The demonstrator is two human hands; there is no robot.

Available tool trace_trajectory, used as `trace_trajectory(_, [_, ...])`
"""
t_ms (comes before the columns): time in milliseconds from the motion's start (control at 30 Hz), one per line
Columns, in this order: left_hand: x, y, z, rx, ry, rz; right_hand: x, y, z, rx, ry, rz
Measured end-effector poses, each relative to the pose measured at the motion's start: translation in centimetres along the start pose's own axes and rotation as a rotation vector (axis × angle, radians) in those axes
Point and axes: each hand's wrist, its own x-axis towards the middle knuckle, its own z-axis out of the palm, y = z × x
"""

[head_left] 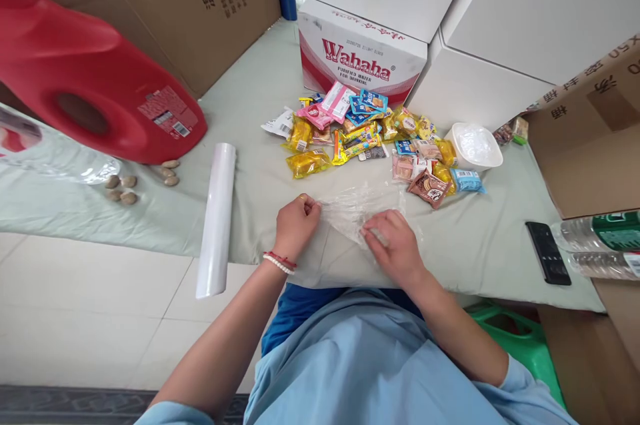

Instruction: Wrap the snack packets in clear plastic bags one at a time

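A clear plastic bag, thin and crinkled, lies spread on the cloth-covered table between my hands. My left hand pinches its left edge with closed fingers. On the bag's right part, the fingers and thumb of my right hand are drawn together, gripping the film. Beyond it is a heap of small wrapped snacks in yellow, pink and blue packets. More wrapped snacks, among them a brown packet, lie just past my right hand. A white plastic tub stands behind these.
A white roll overhangs the table's front edge at left. Nearby are a large red jug and several brown, nut-like things. A Wahaha water carton stands behind. At right lie a phone and plastic bottles.
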Motion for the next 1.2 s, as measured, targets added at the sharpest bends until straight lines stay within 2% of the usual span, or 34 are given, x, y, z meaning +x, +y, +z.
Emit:
trace_trajectory(133, [1.0, 0.1, -0.2, -0.064, -0.027, -0.021, -2.0, -2.7, 1.9, -0.112, -0.129, -0.328])
trace_trajectory(200, [1.4, 0.3, -0.4, -0.130, -0.060, -0.061, -2.7, -3.2, 3.8, -0.167, -0.195, -0.436])
trace_trajectory(267, [1.7, 0.6, -0.6, -0.271, -0.112, -0.163, -3.0, -3.2, 5.8, -0.203, -0.240, -0.505])
trace_trajectory(400, [1.0, 1.6, -1.2, -0.573, -0.195, -0.328, -3.0, -2.4, 9.0, -0.230, -0.287, -0.528])
trace_trajectory(467, [-0.2, 1.8, -1.3, -0.743, -0.137, -0.311, -3.0, -2.0, 9.7, -0.228, -0.291, -0.501])
trace_trajectory(533, [-1.7, 1.8, -0.9, -0.807, -0.069, -0.213, -3.0, -1.7, 10.0, -0.213, -0.304, -0.478])
trace_trajectory(633, [-3.4, 1.3, 0.2, -0.624, -0.142, 0.032, -2.9, -1.5, 10.0, -0.168, -0.347, -0.450])
trace_trajectory(700, [-3.5, 0.8, 1.1, -0.457, -0.183, 0.202, -3.1, -1.5, 9.9, -0.139, -0.369, -0.430])
trace_trajectory(867, [-0.9, -0.5, 2.8, -0.054, -0.087, 0.527, -4.3, -2.4, 9.2, -0.103, -0.335, -0.448])
trace_trajectory(933, [0.0, -0.9, 3.3, 0.132, -0.061, 0.608, -4.5, -2.8, 8.1, -0.040, -0.312, -0.502])
trace_trajectory(1000, [0.2, -1.1, 3.7, 0.294, -0.036, 0.672, -4.0, -2.5, 6.4, 0.035, -0.263, -0.480])
trace_trajectory(1067, [-0.1, -1.2, 3.9, 0.415, -0.020, 0.723, -3.0, -1.4, 4.6, 0.026, -0.181, -0.328])
trace_trajectory(1133, [-0.5, -1.2, 3.7, 0.505, -0.009, 0.758, -2.1, 0.7, 3.0, -0.098, -0.124, -0.092])
trace_trajectory(1200, [-0.6, -1.2, 3.2, 0.573, 0.002, 0.761, -1.7, 3.5, 2.0, -0.245, -0.124, 0.125])
